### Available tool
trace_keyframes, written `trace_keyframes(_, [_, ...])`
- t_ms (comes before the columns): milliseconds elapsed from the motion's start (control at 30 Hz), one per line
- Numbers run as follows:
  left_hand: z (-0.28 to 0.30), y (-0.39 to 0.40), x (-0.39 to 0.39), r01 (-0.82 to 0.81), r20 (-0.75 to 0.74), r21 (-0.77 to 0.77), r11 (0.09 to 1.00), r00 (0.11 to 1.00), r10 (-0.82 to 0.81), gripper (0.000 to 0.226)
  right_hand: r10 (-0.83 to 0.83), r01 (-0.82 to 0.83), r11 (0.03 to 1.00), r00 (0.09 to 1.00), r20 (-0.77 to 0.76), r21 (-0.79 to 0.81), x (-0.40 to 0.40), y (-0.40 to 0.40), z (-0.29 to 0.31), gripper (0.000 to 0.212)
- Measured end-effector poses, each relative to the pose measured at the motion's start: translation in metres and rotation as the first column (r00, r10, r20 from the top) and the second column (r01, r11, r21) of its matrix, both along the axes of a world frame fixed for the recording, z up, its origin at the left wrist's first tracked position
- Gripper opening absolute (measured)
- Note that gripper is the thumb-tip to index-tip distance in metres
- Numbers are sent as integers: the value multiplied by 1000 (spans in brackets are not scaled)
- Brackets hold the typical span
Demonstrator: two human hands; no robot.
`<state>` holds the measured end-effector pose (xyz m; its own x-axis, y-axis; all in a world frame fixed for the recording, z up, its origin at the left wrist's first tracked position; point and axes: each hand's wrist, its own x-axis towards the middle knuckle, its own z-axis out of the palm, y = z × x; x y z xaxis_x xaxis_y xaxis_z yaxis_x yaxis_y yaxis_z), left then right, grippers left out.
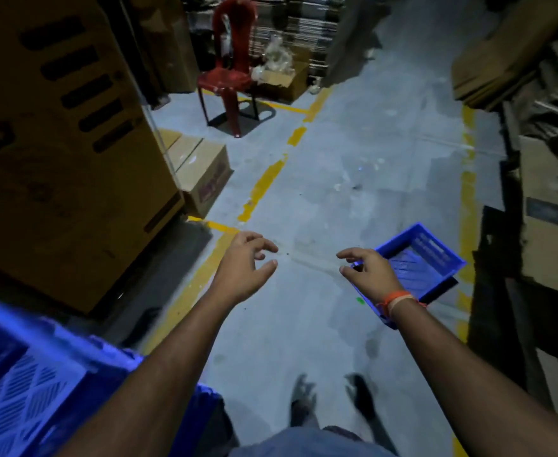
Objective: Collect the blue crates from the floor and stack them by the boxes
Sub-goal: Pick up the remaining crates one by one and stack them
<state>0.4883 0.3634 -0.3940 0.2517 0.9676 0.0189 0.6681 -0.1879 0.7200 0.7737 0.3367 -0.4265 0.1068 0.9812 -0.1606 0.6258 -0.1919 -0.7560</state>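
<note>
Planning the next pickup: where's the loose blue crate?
On the floor at right, the blue crate lies just beyond the right hand, beside the right yellow line.

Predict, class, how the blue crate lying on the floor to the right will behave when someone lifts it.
The blue crate is probably light for its size: it looks empty, and its walls and base are slotted plastic. It should stay stiff, since its moulded rim keeps a straight, boxy shape. It already sits tilted on the floor, so a one-sided grip might let it swing; two hands seem safer.
</note>
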Motion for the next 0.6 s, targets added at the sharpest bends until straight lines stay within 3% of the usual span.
trace_keyframes(333, [-62, 83, 115, 122, 98, -272, 954, 990, -99, 19, -168, 171, 981, 985, 39, -90, 106, 47, -30, 27])
trace_keyframes(600, [-117, 151, 201, 68, 222, -430, 900, 975, 33, 19, -41, 88, 967, 980, 193, -240, 185, 106, -54, 31])
